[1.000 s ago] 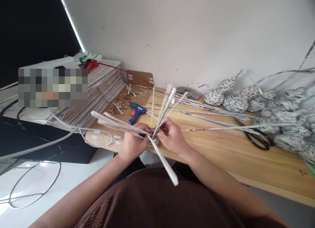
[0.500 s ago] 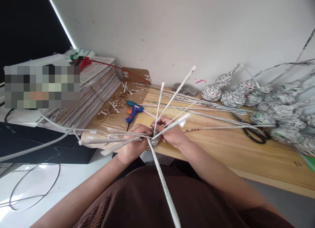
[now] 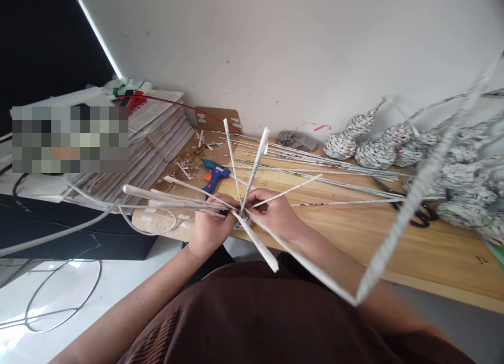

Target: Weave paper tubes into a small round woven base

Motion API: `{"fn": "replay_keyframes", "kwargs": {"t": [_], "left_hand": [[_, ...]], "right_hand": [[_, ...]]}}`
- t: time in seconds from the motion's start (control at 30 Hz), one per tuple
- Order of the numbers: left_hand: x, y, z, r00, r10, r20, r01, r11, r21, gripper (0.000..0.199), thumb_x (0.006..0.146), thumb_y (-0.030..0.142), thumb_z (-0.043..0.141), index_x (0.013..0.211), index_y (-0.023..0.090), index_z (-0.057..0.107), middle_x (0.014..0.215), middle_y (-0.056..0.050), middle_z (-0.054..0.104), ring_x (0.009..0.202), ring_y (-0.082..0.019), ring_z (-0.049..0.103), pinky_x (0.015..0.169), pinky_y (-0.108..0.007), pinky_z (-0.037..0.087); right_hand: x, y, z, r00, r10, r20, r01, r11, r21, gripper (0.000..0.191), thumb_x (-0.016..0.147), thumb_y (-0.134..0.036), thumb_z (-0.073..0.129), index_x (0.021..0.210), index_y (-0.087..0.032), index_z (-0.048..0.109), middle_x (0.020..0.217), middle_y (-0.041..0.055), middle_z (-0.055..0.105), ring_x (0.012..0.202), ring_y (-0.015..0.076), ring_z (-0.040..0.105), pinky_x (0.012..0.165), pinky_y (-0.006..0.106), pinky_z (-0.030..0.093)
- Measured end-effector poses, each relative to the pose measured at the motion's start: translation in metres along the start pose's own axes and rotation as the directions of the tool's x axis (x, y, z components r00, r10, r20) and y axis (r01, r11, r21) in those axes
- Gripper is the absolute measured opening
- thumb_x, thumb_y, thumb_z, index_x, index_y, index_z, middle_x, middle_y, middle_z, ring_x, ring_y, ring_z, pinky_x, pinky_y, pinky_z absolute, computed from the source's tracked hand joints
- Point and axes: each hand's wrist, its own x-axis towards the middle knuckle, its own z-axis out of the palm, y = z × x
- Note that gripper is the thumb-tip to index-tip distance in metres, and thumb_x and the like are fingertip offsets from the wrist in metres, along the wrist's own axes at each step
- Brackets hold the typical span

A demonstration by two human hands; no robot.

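Between my hands, above the table's front edge, is a small woven piece of rolled paper [image 3: 241, 225]. Several white paper tubes [image 3: 258, 243] fan out from its middle in all directions. One long tube [image 3: 307, 267] runs toward me, bends sharply and rises to the upper right. My left hand [image 3: 212, 225] is closed round the left side of the piece, with a few tubes lying across its fingers. My right hand [image 3: 275, 212] pinches at the right side, near the tubes' meeting point. The hands and tubes hide most of the woven body.
A blue glue gun [image 3: 214, 175] lies behind my left hand. Loose paper tubes [image 3: 338, 175] stretch across the wooden table [image 3: 354, 243]. Black-handled scissors [image 3: 421, 214] and woven gourd shapes [image 3: 376, 151] are at the right. Stacked paper [image 3: 157, 143] stands at the left, beside paper scraps [image 3: 185, 170].
The piece has turned in my hands, so its tubes point in new directions. A long bent tube now sweeps across the right side. My hands stay close together on the piece.
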Motion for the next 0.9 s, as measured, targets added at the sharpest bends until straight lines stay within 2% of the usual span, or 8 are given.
{"fn": "replay_keyframes", "kwargs": {"t": [0.1,0.2,0.3,0.5,0.67,0.9], "left_hand": [[-0.001,0.002,-0.001,0.999,-0.032,0.026,0.034,0.998,-0.054,0.008,0.083,0.019,0.061,0.083,0.021,0.069,0.087,-0.004,0.074,0.086,-0.019,0.070,0.084,-0.034,0.058],[-0.001,0.005,-0.002,0.998,-0.036,0.054,0.039,0.998,-0.057,0.008,0.084,0.019,0.062,0.085,0.020,0.070,0.087,-0.003,0.075,0.084,-0.018,0.071,0.083,-0.032,0.058],[0.000,0.006,-0.004,0.997,0.025,0.071,-0.025,1.000,-0.002,0.008,0.085,0.019,0.062,0.087,0.020,0.070,0.089,-0.003,0.076,0.086,-0.018,0.071,0.084,-0.031,0.058],[0.002,0.005,-0.009,0.968,0.178,0.178,-0.188,0.981,0.040,0.018,0.090,0.013,0.055,0.092,0.021,0.071,0.098,-0.004,0.076,0.095,-0.018,0.070,0.091,-0.031,0.055],[0.000,0.004,-0.008,0.967,0.181,0.181,-0.193,0.980,0.052,0.019,0.091,0.013,0.053,0.094,0.020,0.071,0.098,-0.004,0.074,0.094,-0.017,0.069,0.090,-0.030,0.055],[0.003,0.001,-0.009,0.938,0.222,0.268,-0.240,0.970,0.037,0.020,0.094,0.015,0.049,0.096,0.019,0.069,0.103,-0.007,0.072,0.097,-0.019,0.067,0.089,-0.032,0.054]], "right_hand": [[0.002,-0.002,-0.005,0.998,0.055,0.036,-0.055,0.998,0.005,0.010,0.081,-0.021,0.064,0.090,-0.018,0.067,0.082,0.0022,0.070,0.070,0.0138,0.066,0.067,0.026,0.054],[0.004,-0.004,-0.008,0.998,0.052,-0.037,-0.056,0.993,-0.102,0.007,0.083,-0.024,0.063,0.083,-0.018,0.065,0.074,0.0014,0.068,0.063,0.0126,0.063,0.062,0.025,0.051],[0.004,-0.002,-0.008,0.996,0.018,-0.089,-0.035,0.981,-0.192,0.010,0.083,-0.024,0.062,0.075,-0.018,0.063,0.069,0.0007,0.067,0.060,0.0119,0.061,0.058,0.023,0.047],[0.005,0.005,-0.004,0.981,0.080,-0.176,-0.097,0.991,-0.095,0.011,0.080,-0.025,0.065,0.074,-0.018,0.059,0.064,-0.0011,0.064,0.055,0.0121,0.061,0.052,0.022,0.046],[0.007,0.005,-0.004,0.976,0.134,-0.169,-0.132,0.991,0.024,0.015,0.079,-0.027,0.066,0.071,-0.019,0.055,0.061,-0.0019,0.063,0.052,0.0122,0.061,0.051,0.022,0.049],[0.005,0.008,-0.002,0.983,0.077,-0.169,-0.081,0.997,-0.018,0.012,0.083,-0.029,0.063,0.078,-0.020,0.057,0.066,0.0002,0.066,0.055,0.0142,0.063,0.053,0.024,0.050]]}}
